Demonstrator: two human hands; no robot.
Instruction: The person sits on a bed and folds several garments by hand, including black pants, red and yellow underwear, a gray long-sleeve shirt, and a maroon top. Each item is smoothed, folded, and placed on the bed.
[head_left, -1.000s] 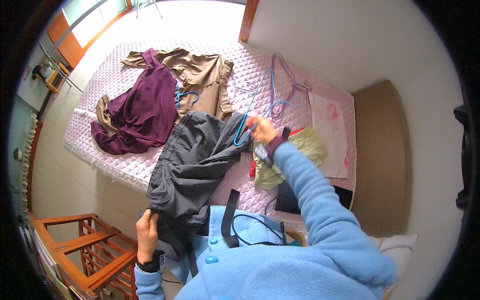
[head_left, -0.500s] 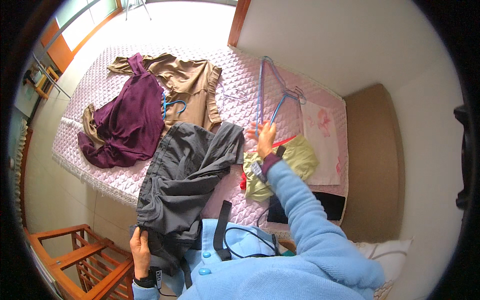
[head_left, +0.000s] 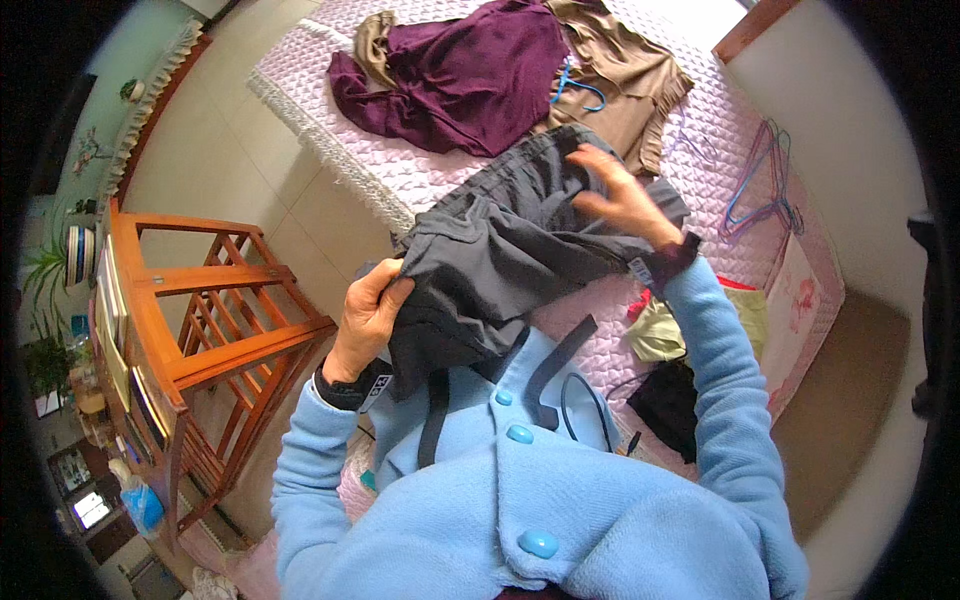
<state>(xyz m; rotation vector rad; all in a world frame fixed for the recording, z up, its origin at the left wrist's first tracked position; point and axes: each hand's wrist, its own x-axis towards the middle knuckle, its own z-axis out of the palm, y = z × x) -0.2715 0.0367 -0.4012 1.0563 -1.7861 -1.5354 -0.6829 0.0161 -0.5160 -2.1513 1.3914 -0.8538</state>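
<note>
Dark grey trousers [head_left: 480, 265] lie bunched across the near edge of the bed and up against my front. My left hand [head_left: 365, 315] pinches their left edge between thumb and fingers. Over their far right part is my right hand [head_left: 625, 200], a little blurred, fingers spread and holding nothing; whether it touches the cloth I cannot tell. A purple top [head_left: 470, 75] rests beyond the trousers, partly over a brown garment [head_left: 620, 80]. A blue hanger hook [head_left: 585, 92] sticks out between those two.
Several thin hangers [head_left: 765, 190] lie on the pink quilted bed [head_left: 300, 75] by the wall. Near my right forearm are a yellow-green garment [head_left: 660, 335] and a black cloth [head_left: 665, 410]. A wooden chair-like frame [head_left: 215, 300] stands on the floor at left.
My right hand has come away from the hangers, back to the grey trousers. My left hand has risen, still gripping their edge. The view has turned left and downward.
</note>
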